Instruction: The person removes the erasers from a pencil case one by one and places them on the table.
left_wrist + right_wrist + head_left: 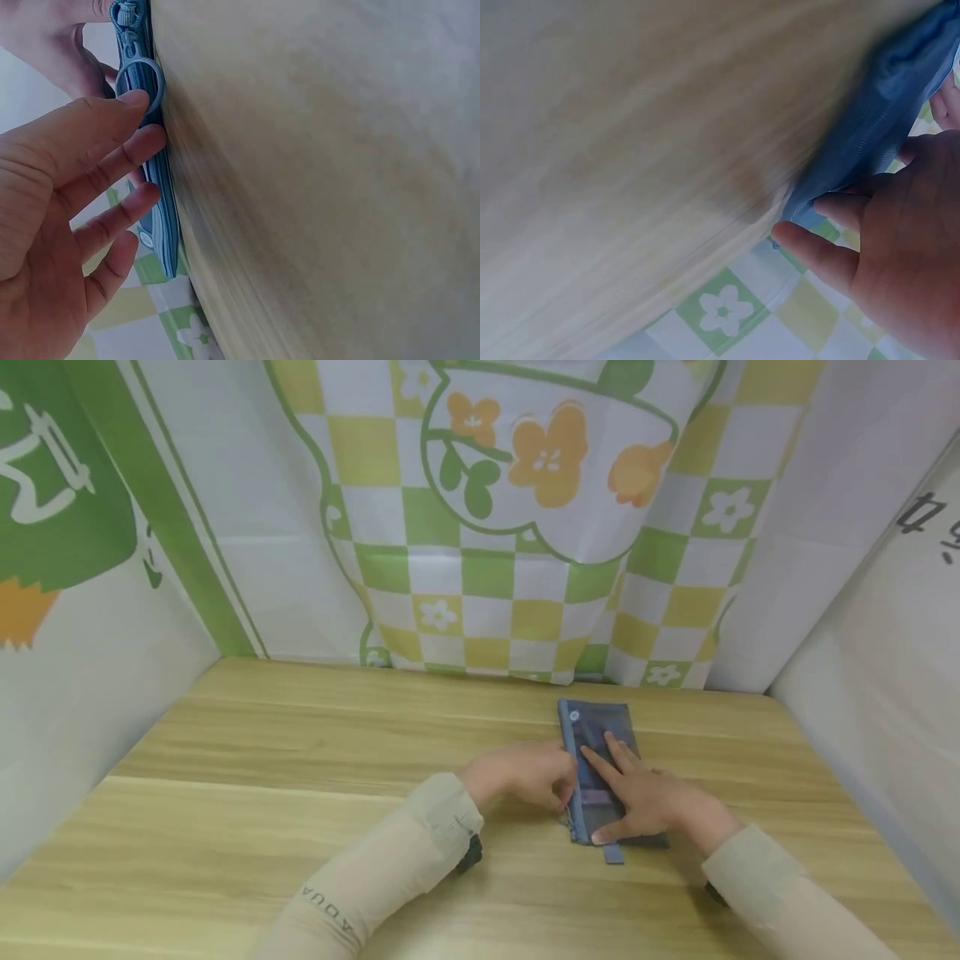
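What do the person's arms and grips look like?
The left sleeve is pale beige with dark lettering; the right sleeve is pale beige, no lettering visible. A small dark object shows beneath each. Left grip and right grip are ungloved.

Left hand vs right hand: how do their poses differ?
Fingers: the left hand has them curled, thumb at the zipper ring; the right hand has them spread.
Place: the left hand works at the zipped edge of the pouch; the right hand rests on its top face.
Shared: both are bare and at the same pouch.
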`<state>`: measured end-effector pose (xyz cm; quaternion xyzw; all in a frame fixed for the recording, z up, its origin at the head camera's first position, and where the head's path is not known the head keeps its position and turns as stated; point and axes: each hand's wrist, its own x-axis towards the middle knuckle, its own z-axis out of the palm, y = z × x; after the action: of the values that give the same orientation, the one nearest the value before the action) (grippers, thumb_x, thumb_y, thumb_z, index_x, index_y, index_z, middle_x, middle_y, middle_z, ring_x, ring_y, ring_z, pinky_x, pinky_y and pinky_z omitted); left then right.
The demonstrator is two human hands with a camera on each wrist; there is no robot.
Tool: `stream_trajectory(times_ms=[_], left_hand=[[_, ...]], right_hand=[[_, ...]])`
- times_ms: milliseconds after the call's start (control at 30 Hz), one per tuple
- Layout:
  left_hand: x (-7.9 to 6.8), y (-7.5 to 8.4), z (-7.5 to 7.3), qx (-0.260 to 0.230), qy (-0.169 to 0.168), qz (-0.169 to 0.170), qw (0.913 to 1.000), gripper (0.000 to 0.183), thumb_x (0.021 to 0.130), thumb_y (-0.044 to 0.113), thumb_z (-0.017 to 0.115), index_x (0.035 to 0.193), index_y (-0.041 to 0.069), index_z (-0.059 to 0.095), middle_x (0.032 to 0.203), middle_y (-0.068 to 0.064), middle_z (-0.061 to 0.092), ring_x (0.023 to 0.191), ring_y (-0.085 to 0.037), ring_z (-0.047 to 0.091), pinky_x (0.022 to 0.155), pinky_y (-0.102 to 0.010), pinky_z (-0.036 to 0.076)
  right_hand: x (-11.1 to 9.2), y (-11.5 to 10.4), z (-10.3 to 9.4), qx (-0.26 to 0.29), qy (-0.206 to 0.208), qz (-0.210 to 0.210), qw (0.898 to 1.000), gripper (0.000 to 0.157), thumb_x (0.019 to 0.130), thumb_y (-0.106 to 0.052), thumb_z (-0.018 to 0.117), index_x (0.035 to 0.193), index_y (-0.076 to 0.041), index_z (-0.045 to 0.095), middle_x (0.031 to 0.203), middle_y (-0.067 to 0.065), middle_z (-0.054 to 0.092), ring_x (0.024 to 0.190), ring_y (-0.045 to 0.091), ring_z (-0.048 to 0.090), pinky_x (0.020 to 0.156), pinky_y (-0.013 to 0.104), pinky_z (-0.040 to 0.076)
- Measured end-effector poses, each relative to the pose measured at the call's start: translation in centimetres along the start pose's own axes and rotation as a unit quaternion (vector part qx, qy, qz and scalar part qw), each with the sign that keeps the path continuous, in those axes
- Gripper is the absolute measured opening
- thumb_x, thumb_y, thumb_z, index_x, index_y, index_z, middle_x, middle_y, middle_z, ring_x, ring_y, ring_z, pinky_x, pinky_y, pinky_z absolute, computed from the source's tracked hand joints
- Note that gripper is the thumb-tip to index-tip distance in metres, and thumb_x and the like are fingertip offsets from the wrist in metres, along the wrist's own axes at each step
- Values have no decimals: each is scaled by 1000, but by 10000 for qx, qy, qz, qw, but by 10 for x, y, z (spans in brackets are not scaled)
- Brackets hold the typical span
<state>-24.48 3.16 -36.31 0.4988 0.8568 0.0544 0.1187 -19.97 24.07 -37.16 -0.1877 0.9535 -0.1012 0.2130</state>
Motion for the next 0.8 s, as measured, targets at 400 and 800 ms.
stream_trajectory(times_ms=[400,800], left_hand=[[2,1,2,179,-17,-140,9997,3,84,25,77,85,23,75,88,15,68,98,-8,55,87,-23,47],[5,-4,2,285,124,-212,9993,4,82,21,75,85,23,72,87,14,68,98,-9,53,81,-25,49]], right_hand=[[-4,1,3,79,-12,-103,9999,121,76,-67,72,161,-17,3,162,28,-15,149,53,2,103,71,36],[-5,0,4,38,31,-203,9998,122,76,-67,72,161,-15,2,162,30,-15,148,54,1,100,84,21]])
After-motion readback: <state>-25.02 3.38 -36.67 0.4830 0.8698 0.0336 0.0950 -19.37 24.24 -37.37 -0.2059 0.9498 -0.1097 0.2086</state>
